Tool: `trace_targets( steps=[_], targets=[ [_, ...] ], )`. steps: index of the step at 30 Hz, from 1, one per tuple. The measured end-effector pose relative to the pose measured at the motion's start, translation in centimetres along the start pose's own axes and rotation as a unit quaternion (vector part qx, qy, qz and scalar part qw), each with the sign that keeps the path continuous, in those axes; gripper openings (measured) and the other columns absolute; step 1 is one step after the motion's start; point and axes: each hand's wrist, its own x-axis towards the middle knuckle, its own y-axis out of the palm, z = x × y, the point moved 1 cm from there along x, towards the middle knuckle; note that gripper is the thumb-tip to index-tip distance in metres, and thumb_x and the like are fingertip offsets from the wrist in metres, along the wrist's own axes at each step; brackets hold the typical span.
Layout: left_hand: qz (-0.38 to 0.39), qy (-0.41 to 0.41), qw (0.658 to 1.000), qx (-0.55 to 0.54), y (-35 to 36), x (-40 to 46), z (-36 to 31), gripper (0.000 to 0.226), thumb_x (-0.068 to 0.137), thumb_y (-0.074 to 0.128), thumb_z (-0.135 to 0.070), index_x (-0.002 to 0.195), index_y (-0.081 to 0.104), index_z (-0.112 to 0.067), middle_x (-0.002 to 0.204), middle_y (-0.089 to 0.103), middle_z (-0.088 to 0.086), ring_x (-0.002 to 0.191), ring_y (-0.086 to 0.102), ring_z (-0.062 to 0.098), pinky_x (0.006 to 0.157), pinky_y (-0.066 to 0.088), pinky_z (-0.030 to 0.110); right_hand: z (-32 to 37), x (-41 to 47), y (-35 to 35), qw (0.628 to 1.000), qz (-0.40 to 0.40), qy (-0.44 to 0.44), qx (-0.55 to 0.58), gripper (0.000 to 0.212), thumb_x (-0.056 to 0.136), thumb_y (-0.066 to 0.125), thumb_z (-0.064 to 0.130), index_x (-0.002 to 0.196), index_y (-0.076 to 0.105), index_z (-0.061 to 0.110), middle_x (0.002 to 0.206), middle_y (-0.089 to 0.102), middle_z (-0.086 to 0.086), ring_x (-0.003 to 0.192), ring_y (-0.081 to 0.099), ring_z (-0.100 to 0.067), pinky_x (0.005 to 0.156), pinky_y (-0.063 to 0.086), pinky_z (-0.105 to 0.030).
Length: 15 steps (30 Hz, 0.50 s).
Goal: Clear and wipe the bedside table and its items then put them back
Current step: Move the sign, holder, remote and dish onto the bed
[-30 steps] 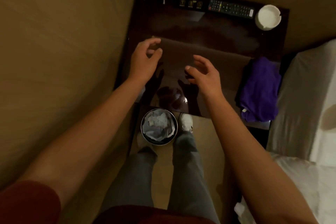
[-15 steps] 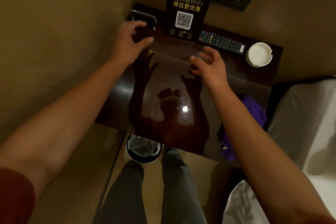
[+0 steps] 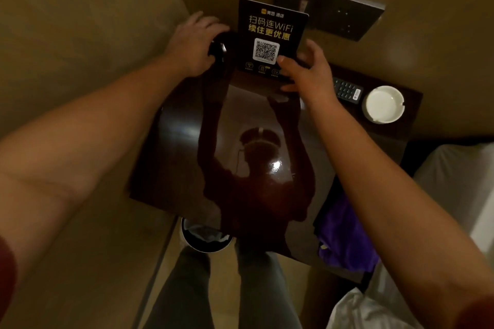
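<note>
A hotel bedroom: WiFi QR sign (image 3: 270, 40), ashtray (image 3: 384, 104), bedside table (image 3: 171, 163).

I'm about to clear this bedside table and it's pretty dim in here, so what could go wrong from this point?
1. The right hand is at the upright WiFi sign and covers part of the remote; lifting the sign carelessly could knock the remote.
2. The left hand grips a dark object at the back corner, hard to make out; it may slip.
3. The white ashtray sits near the table edge and could be swept off.
</note>
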Motion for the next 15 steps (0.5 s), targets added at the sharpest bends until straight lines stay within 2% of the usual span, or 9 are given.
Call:
trace_targets(
  steps=[2,5,7,11,15],
  targets=[
    [0.041,0.024,0.998,0.034,-0.3,0.5,0.6,0.069,0.086,0.072,-0.013,0.149,0.045,-0.021,0.153,0.046,0.012,0.144,0.035,0.039,0.114,0.033,0.056,0.2,0.7,0.4,0.999,0.028,0.018,0.027,0.079,0.093,0.076,0.023,0.158,0.031,0.016,0.136,0.063,-0.006,0.106,0.072,-0.023,0.074,0.064,-0.033],
    [0.062,0.02,0.997,0.042,-0.7,0.7,1.2,0.057,0.09,0.07,-0.011,0.144,0.052,-0.017,0.143,0.055,0.018,0.132,0.049,0.04,0.109,0.04,0.052,0.3,1.3,0.8,0.997,0.048,0.022,0.048,0.052,0.097,0.071,0.021,0.143,0.049,0.014,0.121,0.07,-0.004,0.107,0.073,-0.027,0.079,0.064,-0.033],
    [0.055,0.01,0.998,0.033,-0.9,0.6,1.1,0.052,0.092,0.066,-0.007,0.142,0.054,-0.017,0.141,0.056,0.018,0.129,0.051,0.04,0.106,0.043,0.052,0.0,1.4,0.8,0.997,0.047,0.02,0.064,0.041,0.1,0.067,0.02,0.137,0.053,0.011,0.122,0.071,-0.007,0.11,0.072,-0.03,0.083,0.064,-0.035],
    [0.049,0.008,0.997,0.053,-0.6,0.9,1.0,0.047,0.095,0.061,-0.006,0.141,0.054,-0.015,0.141,0.056,0.018,0.13,0.052,0.039,0.106,0.044,0.052,-0.4,1.8,1.0,0.993,0.035,0.036,0.107,0.034,0.103,0.062,0.022,0.132,0.056,0.004,0.122,0.071,-0.013,0.111,0.071,-0.033,0.093,0.061,-0.041],
    [0.079,-0.002,0.994,0.077,-0.8,1.8,0.7,0.047,0.097,0.062,-0.012,0.143,0.053,-0.016,0.14,0.055,0.019,0.129,0.051,0.041,0.104,0.045,0.051,-0.4,2.2,0.8,0.991,0.035,0.031,0.125,0.029,0.105,0.059,0.033,0.12,0.063,0.01,0.123,0.07,-0.013,0.107,0.074,-0.028,0.096,0.06,-0.044]
  ],
)
